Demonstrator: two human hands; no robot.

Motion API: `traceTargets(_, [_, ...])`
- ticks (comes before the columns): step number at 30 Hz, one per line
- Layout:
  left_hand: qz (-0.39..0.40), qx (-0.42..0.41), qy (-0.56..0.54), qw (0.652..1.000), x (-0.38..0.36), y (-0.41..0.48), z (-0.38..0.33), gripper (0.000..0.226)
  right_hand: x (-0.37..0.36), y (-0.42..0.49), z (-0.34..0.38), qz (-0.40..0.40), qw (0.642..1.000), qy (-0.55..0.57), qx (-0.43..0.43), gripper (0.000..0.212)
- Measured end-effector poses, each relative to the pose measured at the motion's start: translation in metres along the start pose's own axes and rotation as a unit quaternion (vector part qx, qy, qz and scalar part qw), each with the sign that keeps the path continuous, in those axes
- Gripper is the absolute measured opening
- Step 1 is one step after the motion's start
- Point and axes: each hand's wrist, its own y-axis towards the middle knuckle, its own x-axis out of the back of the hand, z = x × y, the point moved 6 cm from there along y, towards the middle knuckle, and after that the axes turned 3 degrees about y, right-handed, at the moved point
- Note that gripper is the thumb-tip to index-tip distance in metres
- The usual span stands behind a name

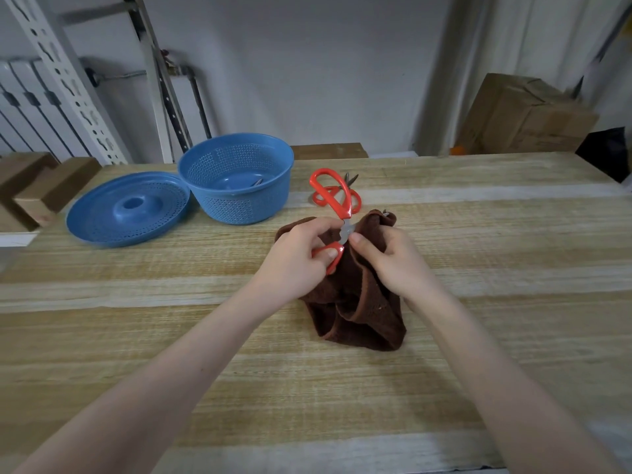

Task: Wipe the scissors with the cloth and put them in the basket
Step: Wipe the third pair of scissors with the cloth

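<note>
Red-handled scissors (pixel 337 196) stand open above the wooden table. My left hand (pixel 301 260) grips their lower handle. My right hand (pixel 393 261) holds a dark brown cloth (pixel 355 313) bunched round the blades, with a blade tip poking out at the cloth's far edge. A second pair of red-handled scissors (pixel 354 200) lies on the table just behind. The blue perforated basket (pixel 236 176) stands to the left at the back, and something metallic shows inside it.
The basket's blue lid (pixel 128 208) lies flat to its left. Cardboard boxes (pixel 523 114) stand behind the table (pixel 136 319) at the right, wooden blocks (pixel 44 186) at the far left, and metal shelf rails (pixel 68 80) against the wall.
</note>
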Motion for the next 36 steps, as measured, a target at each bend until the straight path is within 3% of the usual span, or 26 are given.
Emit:
traceTargets(3, [0.005, 0.022, -0.033, 0.999, -0.006, 0.000, 0.001, 0.040, 0.003, -0.001, 0.001, 0.022, 0.998, -0.057, 0.012, 0.027])
traceTargets(10, [-0.028, 0.058, -0.049, 0.997, -0.009, -0.002, 0.003, 0.041, 0.014, 0.000, 0.000, 0.085, 0.994, -0.070, 0.005, 0.016])
traceTargets(17, [-0.088, 0.069, -0.056, 0.992, 0.008, 0.003, 0.011, 0.040, 0.037, -0.003, -0.020, -0.045, 0.995, 0.089, -0.021, 0.020])
traceTargets(21, [-0.078, 0.043, -0.042, 0.995, 0.004, 0.001, 0.001, 0.044, 0.032, -0.005, -0.009, -0.063, 0.990, 0.129, -0.005, 0.019])
traceTargets(30, [-0.059, 0.014, 0.013, 0.998, -0.005, -0.001, -0.008, 0.046, 0.003, -0.001, 0.014, -0.006, 1.000, -0.009, 0.000, 0.016])
traceTargets(36, [-0.042, 0.015, 0.020, 0.999, -0.009, -0.003, -0.005, 0.045, -0.003, 0.001, 0.012, -0.042, 0.993, -0.108, 0.025, 0.023])
